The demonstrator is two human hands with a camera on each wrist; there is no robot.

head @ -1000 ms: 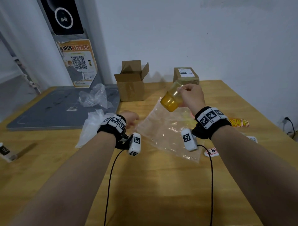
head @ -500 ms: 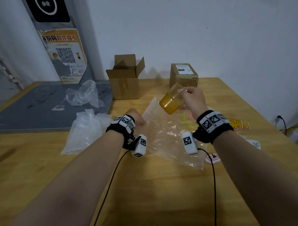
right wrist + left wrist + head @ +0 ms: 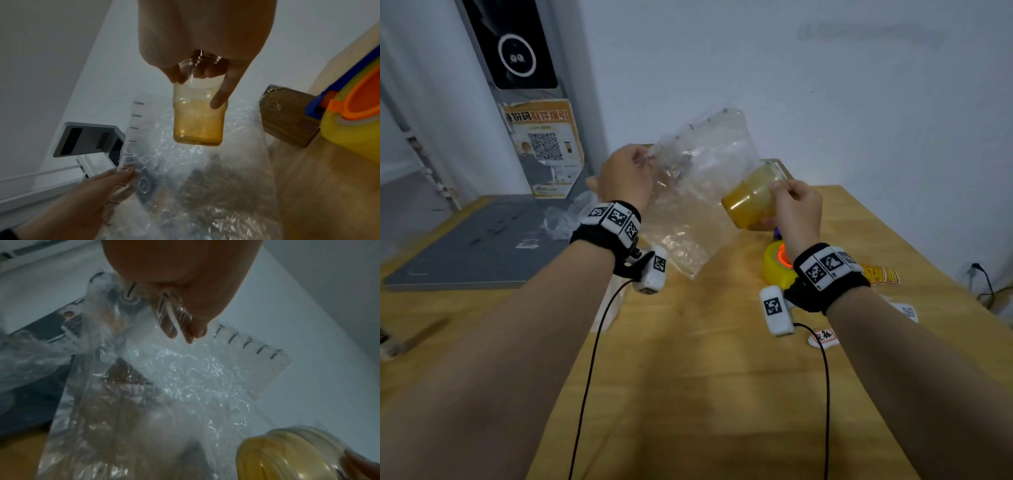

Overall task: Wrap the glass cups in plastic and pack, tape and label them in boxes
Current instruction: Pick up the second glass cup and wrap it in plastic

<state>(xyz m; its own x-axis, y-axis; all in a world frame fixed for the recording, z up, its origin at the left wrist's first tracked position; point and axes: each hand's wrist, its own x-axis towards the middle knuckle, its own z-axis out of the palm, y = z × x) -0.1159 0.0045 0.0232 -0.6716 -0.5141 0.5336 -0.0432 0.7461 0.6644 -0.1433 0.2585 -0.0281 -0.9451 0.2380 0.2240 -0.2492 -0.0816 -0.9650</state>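
The left hand [image 3: 627, 173] pinches the top edge of a clear bubble-wrap bag [image 3: 698, 192] between thumb and fingers and holds it up above the wooden surface [image 3: 688, 359]; the bag hangs down, its lower end near the surface. The right hand [image 3: 796, 209] grips an amber glass cup [image 3: 751, 197] near its rim, fingers curled round it, the cup tilted with its base toward the bag and just beside the bag's right side, in the air over the far middle of the surface. Under the right wrist a yellow tape dispenser [image 3: 774, 263] with an orange core sits on the surface toward its right edge, with yellow and white stickers [image 3: 881, 275] lying further right. A grey mat [image 3: 469, 250] covers the far left corner, and crumpled plastic [image 3: 561, 219] lies on it. A sealed cardboard box [image 3: 287, 116] shows in the right wrist view, behind the dispenser.
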